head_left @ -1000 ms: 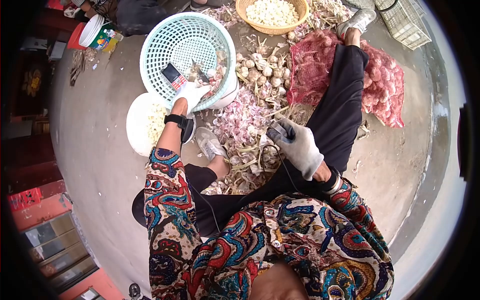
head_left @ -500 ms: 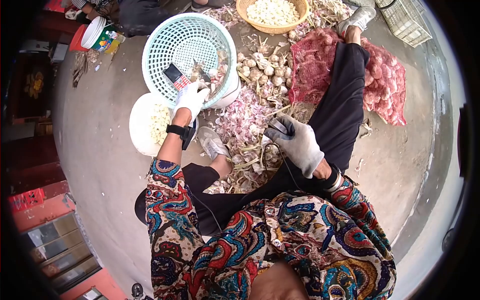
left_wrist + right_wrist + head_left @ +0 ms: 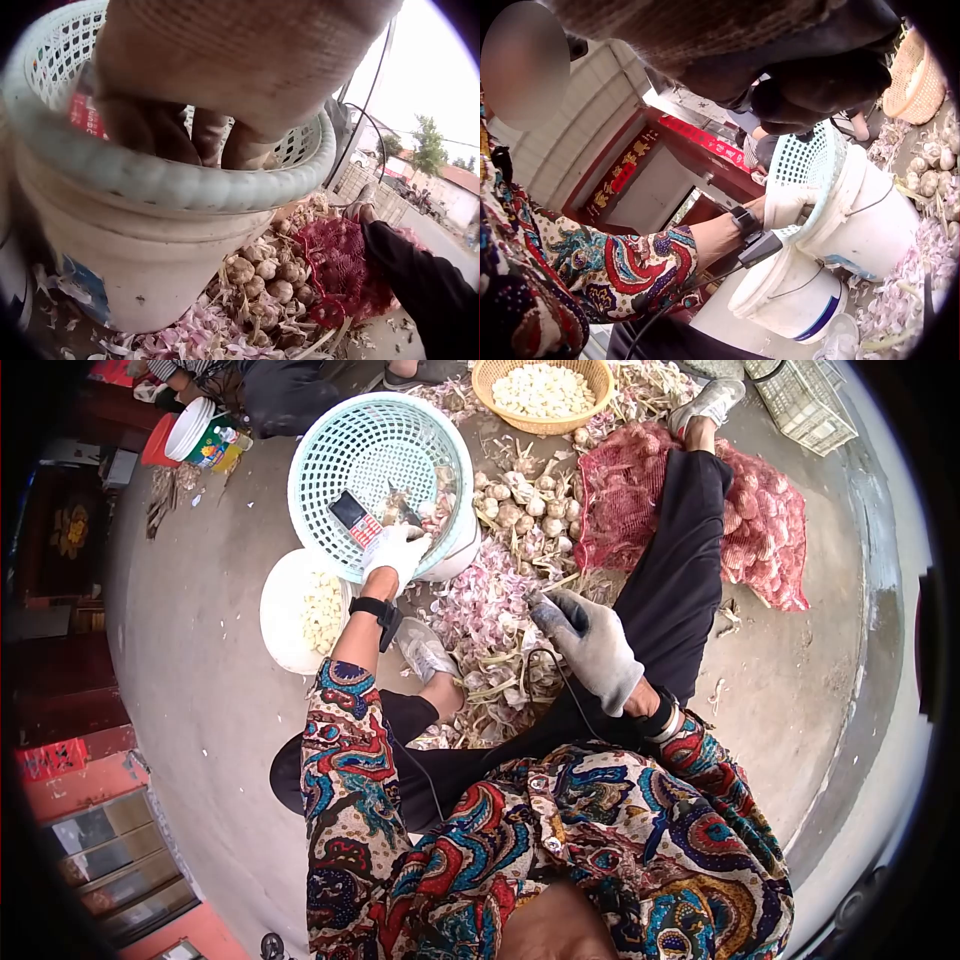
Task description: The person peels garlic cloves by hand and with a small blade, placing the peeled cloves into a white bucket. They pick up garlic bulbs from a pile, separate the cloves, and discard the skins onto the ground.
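Observation:
My left hand [image 3: 396, 552], in a white glove, reaches over the near rim of a pale green plastic basket [image 3: 300, 485]. Its fingers point down inside, beside garlic cloves [image 3: 438, 510]; the left wrist view hides their tips behind the rim. Just past these fingers, a phone with red-and-white keys [image 3: 350, 512] lies in the basket. Above the heap of pinkish garlic skins [image 3: 480, 590], my right hand [image 3: 595, 650] wears a grey glove with darkened fingertips. Its fingers curl around a small greyish metal tool [image 3: 534, 600], mostly covered by the glove.
White buckets stand at the left, one with peeled cloves [image 3: 322, 610] on top. Whole garlic bulbs [image 3: 520, 510] lie beside a red mesh sack [image 3: 765, 525]. Farther off are a tan basket of peeled cloves [image 3: 480, 390], a plastic crate [image 3: 800, 405] and another person's dark-clothed legs [image 3: 285, 395].
My left hand has shifted slightly right along the basket's near rim. The right hand has turned a little, and less of the metal tool shows.

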### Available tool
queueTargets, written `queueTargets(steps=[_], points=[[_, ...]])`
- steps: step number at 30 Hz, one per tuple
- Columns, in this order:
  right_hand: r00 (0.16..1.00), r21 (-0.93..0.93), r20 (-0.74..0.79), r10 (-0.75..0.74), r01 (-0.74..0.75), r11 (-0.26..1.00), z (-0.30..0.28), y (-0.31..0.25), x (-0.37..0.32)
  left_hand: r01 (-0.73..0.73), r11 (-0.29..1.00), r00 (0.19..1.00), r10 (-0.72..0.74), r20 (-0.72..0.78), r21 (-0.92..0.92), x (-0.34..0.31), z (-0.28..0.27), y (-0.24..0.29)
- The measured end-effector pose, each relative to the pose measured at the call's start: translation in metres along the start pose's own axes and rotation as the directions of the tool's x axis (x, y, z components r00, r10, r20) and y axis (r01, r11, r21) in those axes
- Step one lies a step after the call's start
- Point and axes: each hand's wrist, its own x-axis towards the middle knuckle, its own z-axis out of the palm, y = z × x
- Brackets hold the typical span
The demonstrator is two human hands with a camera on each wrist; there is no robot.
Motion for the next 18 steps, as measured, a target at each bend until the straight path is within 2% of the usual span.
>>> queueTargets(steps=[1,2,4,5,7,9,11,13,15,17,18], points=[[1.000,-0.013,0.009,0.017,-0.017,1.000,-0.001,-0.001,-0.001,0.016,1.000,0.999,-0.016,0.029,-0.021,0.003,-0.001,0.004],[0.999,-0.027,0.018,0.035,-0.034,0.999,-0.002,-0.002,-0.001,0.032,0.982,0.998,-0.020,0.067,-0.185,0.012,0.006,-0.007],[0.998,-0.062,0.034,0.060,-0.057,0.996,-0.006,-0.004,-0.001,0.086,0.859,0.985,0.003,0.173,-0.505,0.032,0.024,-0.033],[0.998,-0.062,0.027,0.060,-0.058,0.996,-0.006,-0.003,-0.001,0.152,0.783,0.972,-0.009,0.233,-0.603,0.020,0.010,-0.014],[0.998,-0.057,0.023,0.059,-0.058,0.997,-0.005,0.001,0.002,0.171,0.755,0.966,-0.002,0.258,-0.633,0.025,0.012,-0.016],[1.000,-0.061,-0.008,-0.012,0.011,0.998,-0.004,0.003,0.004,0.220,0.713,0.949,0.003,0.316,-0.666,0.031,0.012,-0.016],[0.999,-0.056,0.016,0.029,-0.028,0.998,-0.007,-0.007,0.003,0.222,0.599,0.913,0.150,0.380,-0.770,0.054,0.030,-0.049],[0.993,-0.092,0.059,0.097,-0.092,0.992,-0.012,-0.021,0.003,0.198,0.670,0.936,0.089,0.342,-0.716,0.054,0.027,-0.046],[0.997,-0.077,0.045,0.070,-0.067,0.995,-0.013,-0.014,0.005,0.183,0.730,0.952,0.037,0.304,-0.659,0.034,0.003,-0.026],[1.000,-0.045,0.010,0.016,-0.015,0.999,-0.011,-0.002,0.006,0.182,0.615,0.979,-0.043,0.198,-0.767,0.016,-0.009,-0.018],[1.000,-0.031,-0.012,-0.010,0.010,0.999,-0.010,-0.003,0.005,0.201,0.414,0.978,-0.033,0.206,-0.888,0.010,-0.012,-0.018]])
